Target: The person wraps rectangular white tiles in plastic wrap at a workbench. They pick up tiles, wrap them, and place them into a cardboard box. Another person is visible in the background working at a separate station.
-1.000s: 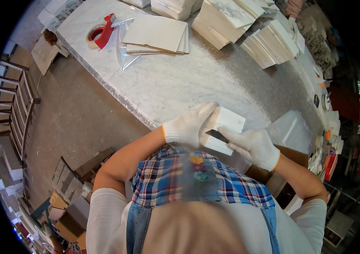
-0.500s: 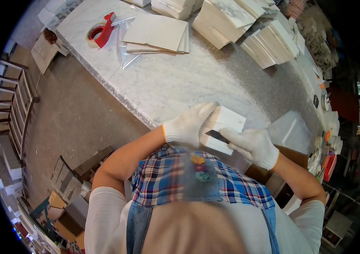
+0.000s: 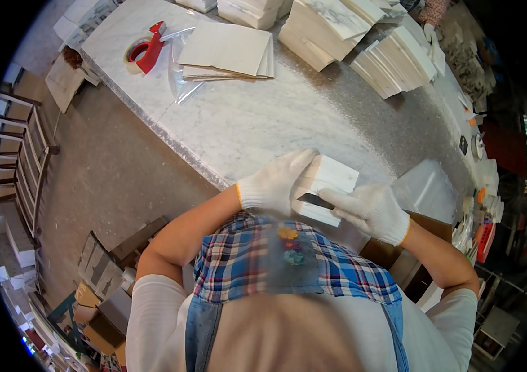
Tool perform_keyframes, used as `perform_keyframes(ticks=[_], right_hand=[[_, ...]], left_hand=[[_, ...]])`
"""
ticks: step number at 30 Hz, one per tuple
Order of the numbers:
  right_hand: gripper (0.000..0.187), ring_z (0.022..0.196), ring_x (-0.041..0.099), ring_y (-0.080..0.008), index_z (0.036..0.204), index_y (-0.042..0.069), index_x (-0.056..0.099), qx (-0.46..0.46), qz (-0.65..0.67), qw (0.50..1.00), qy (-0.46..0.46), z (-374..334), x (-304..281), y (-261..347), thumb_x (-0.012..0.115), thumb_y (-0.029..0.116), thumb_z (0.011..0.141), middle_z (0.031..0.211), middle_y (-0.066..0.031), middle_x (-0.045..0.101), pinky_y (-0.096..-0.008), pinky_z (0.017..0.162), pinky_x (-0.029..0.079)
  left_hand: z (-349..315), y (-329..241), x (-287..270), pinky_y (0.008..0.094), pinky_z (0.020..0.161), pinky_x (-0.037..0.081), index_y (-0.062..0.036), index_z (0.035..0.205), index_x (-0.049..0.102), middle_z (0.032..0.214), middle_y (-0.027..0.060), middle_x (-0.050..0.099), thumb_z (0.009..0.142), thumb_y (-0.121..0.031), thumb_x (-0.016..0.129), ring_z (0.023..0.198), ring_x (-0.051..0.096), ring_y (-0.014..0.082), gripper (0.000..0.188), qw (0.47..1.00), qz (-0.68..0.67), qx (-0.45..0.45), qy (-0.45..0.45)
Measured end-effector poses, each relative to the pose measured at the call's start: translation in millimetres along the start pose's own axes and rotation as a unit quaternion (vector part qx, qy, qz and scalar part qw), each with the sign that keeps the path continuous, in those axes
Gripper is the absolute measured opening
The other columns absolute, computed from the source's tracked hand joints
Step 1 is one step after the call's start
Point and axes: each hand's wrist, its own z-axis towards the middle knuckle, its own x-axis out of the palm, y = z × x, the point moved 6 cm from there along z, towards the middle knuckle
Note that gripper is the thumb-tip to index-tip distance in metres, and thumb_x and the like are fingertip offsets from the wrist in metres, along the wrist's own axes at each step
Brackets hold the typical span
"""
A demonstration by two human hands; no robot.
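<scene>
Both my hands wear white knitted gloves with yellow cuff edges. My left hand (image 3: pixel 273 183) is closed on the left side of a small stack of white marble tiles (image 3: pixel 336 172), which stands at the near edge of the table. Thin seams run across the stack's faces. In my right hand (image 3: pixel 378 214) is a thin dark flat blade (image 3: pixel 316 200), pinched between thumb and fingers. The blade lies across the face of the stack that is turned toward me. My glove hides its other end, and my left fingertips are partly hidden behind the tiles.
The marble tabletop (image 3: pixel 232 124) carries a red tape dispenser (image 3: pixel 149 49), cardboard sheets (image 3: pixel 226 46) over clear plastic, and several tile stacks (image 3: pixel 394 62) at the far right. Clear plastic (image 3: pixel 428 186) and an open cardboard box (image 3: pixel 431 229) are by my right hand. A wooden rack (image 3: pixel 25 155) stands left.
The blade has shifted slightly down and left across the face of the tile stack. My left hand keeps its hold, and the tiles stay in place.
</scene>
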Motion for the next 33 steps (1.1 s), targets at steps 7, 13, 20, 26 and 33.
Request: perform_keyframes(ticks=[7, 13, 20, 26, 33], right_hand=[[0.044, 0.062, 0.066, -0.0303, 0.132, 0.020, 0.068, 0.013, -0.011, 0.999, -0.036, -1, 2, 2, 0.075, 0.022, 0.089, 0.069, -0.0113, 0.063, -0.0408, 0.057, 0.050], [0.045, 0.060, 0.065, -0.0298, 0.133, 0.022, 0.066, 0.002, -0.032, 0.999, -0.008, 1, -2, 7, 0.074, 0.023, 0.088, 0.068, -0.0102, 0.061, -0.0404, 0.055, 0.050], [0.043, 0.060, 0.065, -0.0298, 0.133, 0.021, 0.067, 0.002, -0.012, 1.000, 0.004, -3, 0, 4, 0.073, 0.023, 0.090, 0.069, -0.0112, 0.063, -0.0395, 0.056, 0.052], [0.042, 0.067, 0.069, -0.0326, 0.135, 0.017, 0.068, 0.054, 0.066, 0.995, 0.046, -6, 3, -2, 0.071, 0.019, 0.093, 0.079, -0.0159, 0.069, -0.0395, 0.064, 0.055], [0.045, 0.073, 0.066, -0.0156, 0.145, 0.011, 0.062, 0.114, 0.353, 0.929, 0.023, -19, 14, -30, 0.064, 0.023, 0.101, 0.100, -0.0105, 0.076, -0.0320, 0.062, 0.050]], left_hand=[[2, -1, -1, 0.0490, 0.104, 0.050, 0.0028, 0.150, 0.033, 0.134, 0.0308, 0.053, 0.059, -0.034, 0.095, 0.124, 0.056, 0.0470, 0.116, 0.999, -0.017, -0.028, 0.013], [1, -8, -5, 0.0484, 0.107, 0.047, 0.0016, 0.145, 0.035, 0.135, 0.0293, 0.051, 0.070, -0.031, 0.088, 0.127, 0.053, 0.0460, 0.097, 1.000, -0.012, -0.016, 0.016], [0, 2, 1, 0.0484, 0.105, 0.049, 0.0015, 0.146, 0.035, 0.133, 0.0289, 0.053, 0.066, -0.032, 0.090, 0.125, 0.055, 0.0460, 0.103, 1.000, 0.004, 0.000, -0.012], [3, -1, -2, 0.0496, 0.099, 0.051, 0.0005, 0.145, 0.037, 0.129, 0.0286, 0.056, 0.062, -0.035, 0.092, 0.119, 0.058, 0.0471, 0.106, 1.000, -0.015, -0.006, -0.004], [2, -2, -1, 0.0488, 0.103, 0.049, 0.0006, 0.145, 0.036, 0.131, 0.0283, 0.054, 0.066, -0.031, 0.091, 0.123, 0.055, 0.0457, 0.102, 1.000, -0.021, -0.005, 0.006]])
